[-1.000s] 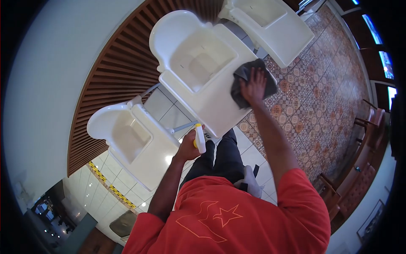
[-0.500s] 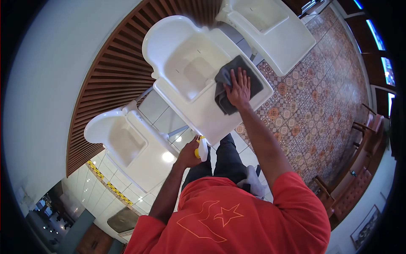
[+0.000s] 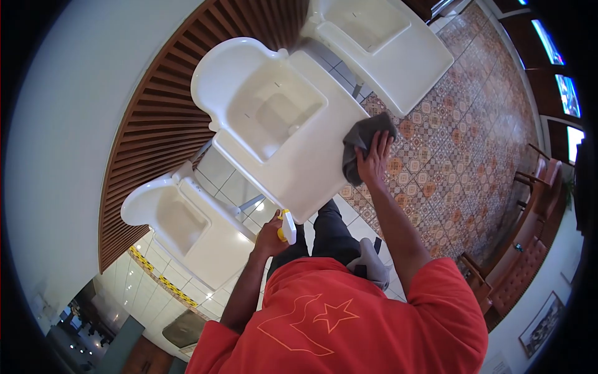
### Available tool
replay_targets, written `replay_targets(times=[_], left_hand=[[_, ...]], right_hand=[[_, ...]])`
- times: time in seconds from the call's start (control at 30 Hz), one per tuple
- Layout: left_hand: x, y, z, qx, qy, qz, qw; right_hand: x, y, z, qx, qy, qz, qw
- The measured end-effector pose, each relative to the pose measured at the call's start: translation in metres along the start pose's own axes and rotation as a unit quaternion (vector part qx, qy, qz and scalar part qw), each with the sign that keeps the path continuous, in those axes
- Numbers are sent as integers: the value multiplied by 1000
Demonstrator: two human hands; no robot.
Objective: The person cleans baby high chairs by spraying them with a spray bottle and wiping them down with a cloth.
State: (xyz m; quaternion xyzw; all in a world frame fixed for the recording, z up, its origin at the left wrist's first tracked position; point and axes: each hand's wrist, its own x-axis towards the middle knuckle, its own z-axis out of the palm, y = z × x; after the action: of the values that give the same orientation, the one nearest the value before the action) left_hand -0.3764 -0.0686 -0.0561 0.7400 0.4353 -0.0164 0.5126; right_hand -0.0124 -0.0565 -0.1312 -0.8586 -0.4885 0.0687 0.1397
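A white high chair [image 3: 249, 59] with a wide tray [image 3: 305, 165] stands in front of me. At the tray's right edge, my right hand [image 3: 372, 163] presses on a dark grey cloth [image 3: 356, 140], its fingers laid over the bunched fabric. Part of the cloth hangs over the edge. My left hand [image 3: 268, 238] is closed around a spray bottle with a white and yellow trigger head [image 3: 288, 227], just below the tray's near corner. The bottle's body is mostly hidden.
A second high chair [image 3: 411, 62] stands beyond to the right, and a third [image 3: 212, 249] to the left. Behind them runs a slatted wooden wall [image 3: 156, 118]. Patterned floor tiles [image 3: 436, 162] lie at right, near red padded seating [image 3: 523, 274].
My right hand and the cloth have slid right and toward me, from the tray's surface to its edge. The cloth is now more bunched. My left hand still holds the spray bottle.
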Motion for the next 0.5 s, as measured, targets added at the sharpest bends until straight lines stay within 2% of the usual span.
replay_targets(times=[0.07, 0.1, 0.13, 0.2, 0.27, 0.3, 0.37, 0.43, 0.5], left_hand=[[1, 5, -3, -5, -8, -18, 1000], [1, 8, -4, -19, -5, -25, 999], [1, 11, -6, -32, -1, -33, 999], [1, 4, -5, -22, -10, -29, 999], [3, 5, -7, -13, -17, -26, 999], [4, 9, -8, -12, -14, -21, 1000], [4, 11, -8, -12, -8, -20, 1000], [4, 5, -4, -18, -6, -23, 1000], [7, 11, -6, -11, -15, -26, 999]], right_hand=[[8, -9, 20, 103, 86, 127, 983], [1, -12, 31, 143, 129, 145, 970], [-11, -19, 42, 144, 131, 146, 970], [-49, -33, 67, 320, 137, 318, 882], [-76, -49, 69, 468, 152, 272, 827], [-68, -46, 67, 471, 150, 270, 826], [-41, -19, 58, 584, 80, 371, 718], [-9, 30, 82, 586, 88, 336, 732], [12, 45, 84, 583, 115, 374, 713]])
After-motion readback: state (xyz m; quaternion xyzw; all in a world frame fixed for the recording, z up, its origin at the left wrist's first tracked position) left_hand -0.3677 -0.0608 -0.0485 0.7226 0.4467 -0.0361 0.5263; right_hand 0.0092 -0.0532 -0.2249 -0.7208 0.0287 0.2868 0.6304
